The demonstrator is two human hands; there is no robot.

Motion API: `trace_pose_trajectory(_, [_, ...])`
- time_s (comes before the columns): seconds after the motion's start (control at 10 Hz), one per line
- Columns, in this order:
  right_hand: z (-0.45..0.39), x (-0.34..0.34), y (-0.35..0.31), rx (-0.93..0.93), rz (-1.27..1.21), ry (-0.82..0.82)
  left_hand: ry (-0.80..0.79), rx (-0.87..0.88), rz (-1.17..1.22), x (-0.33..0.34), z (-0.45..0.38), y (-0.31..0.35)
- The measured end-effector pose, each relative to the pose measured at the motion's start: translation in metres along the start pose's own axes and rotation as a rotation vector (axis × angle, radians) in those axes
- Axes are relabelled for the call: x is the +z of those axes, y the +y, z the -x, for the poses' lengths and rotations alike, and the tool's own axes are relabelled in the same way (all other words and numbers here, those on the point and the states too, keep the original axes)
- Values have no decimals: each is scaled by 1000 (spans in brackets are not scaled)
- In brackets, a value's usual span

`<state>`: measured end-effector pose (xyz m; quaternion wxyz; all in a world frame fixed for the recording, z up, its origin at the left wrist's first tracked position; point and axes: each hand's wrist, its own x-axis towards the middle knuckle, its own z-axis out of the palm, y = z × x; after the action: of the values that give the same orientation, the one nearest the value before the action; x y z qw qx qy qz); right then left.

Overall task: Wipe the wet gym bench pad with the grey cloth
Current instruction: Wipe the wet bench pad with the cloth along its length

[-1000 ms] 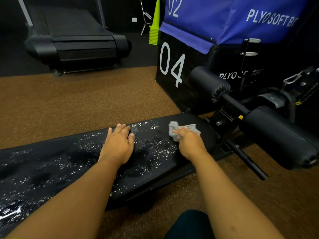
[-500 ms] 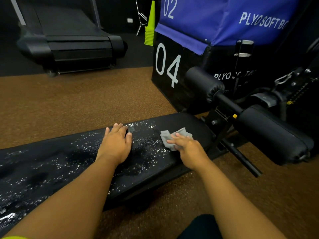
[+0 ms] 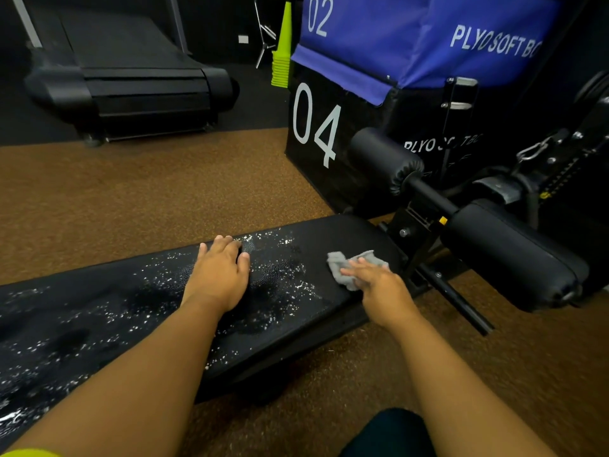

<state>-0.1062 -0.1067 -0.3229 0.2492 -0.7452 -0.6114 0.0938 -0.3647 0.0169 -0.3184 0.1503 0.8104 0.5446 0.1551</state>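
A long black bench pad [image 3: 99, 318] runs from lower left to centre right, speckled with water drops over most of its length. My left hand [image 3: 217, 275] lies flat on the pad near its far edge, fingers together, holding nothing. My right hand [image 3: 379, 288] presses the crumpled grey cloth [image 3: 342, 265] onto the pad's right end, fingers spread over it. The stretch of pad under and right of the cloth looks dry and matte.
Padded leg rollers [image 3: 507, 255] and a metal frame [image 3: 428, 235] stick out at the bench's right end. Black and blue plyo boxes [image 3: 329, 133] stand behind. A treadmill [image 3: 131, 84] and stacked yellow-green cones [image 3: 281, 54] sit further back on the brown floor [image 3: 131, 192].
My right hand slid the cloth left along the pad, then back toward the right end and slightly nearer. My left hand has stayed planted on the pad.
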Motion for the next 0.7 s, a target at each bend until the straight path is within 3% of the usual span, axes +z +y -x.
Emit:
trace_pose_trajectory(0.1, [-2, 15, -30, 91, 83, 8, -2, 0, -3, 0, -1, 0])
trace_pose_trajectory(0.2, [19, 20, -37, -116, -37, -53, -8, -3, -9, 0, 0, 0])
trace_pose_trajectory(0.3, [29, 1, -10, -178, -93, -101, -12, -2, -16, -1, 0, 0])
trace_pose_trajectory(0.4, [16, -2, -1, -3, -16, 11, -6, -3, -16, -1, 0, 2])
trace_pose_trajectory(0.5, [19, 16, -33, 56, 3, 11, -12, -6, -22, -1, 0, 1])
trace_pose_trajectory(0.6, [44, 20, -33, -167, -125, -45, -13, -7, -16, 0, -1, 0])
trace_pose_trajectory(0.7, [44, 1, -5, -166, -117, -51, -8, 0, -11, 1, -1, -1])
